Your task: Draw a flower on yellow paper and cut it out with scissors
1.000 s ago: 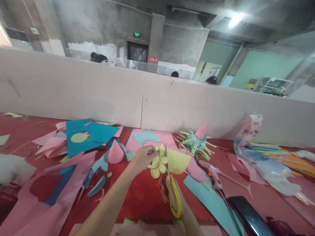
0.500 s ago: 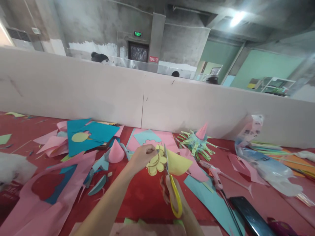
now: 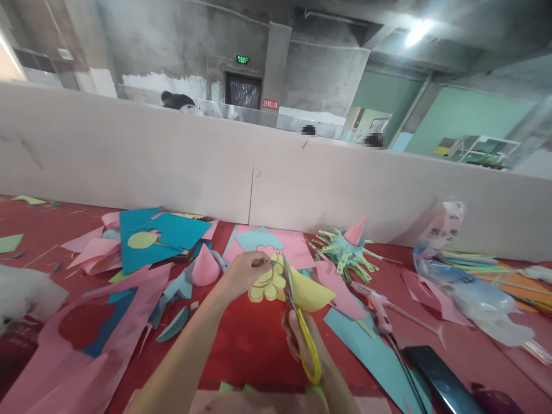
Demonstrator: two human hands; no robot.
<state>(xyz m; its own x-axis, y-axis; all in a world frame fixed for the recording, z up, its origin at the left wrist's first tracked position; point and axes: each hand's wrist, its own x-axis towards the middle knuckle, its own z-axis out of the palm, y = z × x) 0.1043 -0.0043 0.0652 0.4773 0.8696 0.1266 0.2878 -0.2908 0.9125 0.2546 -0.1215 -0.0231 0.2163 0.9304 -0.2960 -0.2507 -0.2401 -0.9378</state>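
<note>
Cutting step in hand, as I judge it: scissors [image 3: 302, 322] trimming around a flower outline on yellow paper [image 3: 288, 284], held above the red table [image 3: 250, 345].

Left hand [image 3: 244, 275]: fingers closed in a pinch on the flower-shaped part of the sheet, lifting it clear of the table.

Right hand [image 3: 302, 345]: curled through the yellow handle loops, gripping; blades point up into the sheet and look only slightly parted.

Next move, I reckon, calls for turning the sheet to follow the curved line.

Nearby: pink cone [image 3: 204, 267], phone [image 3: 440, 382].
</note>
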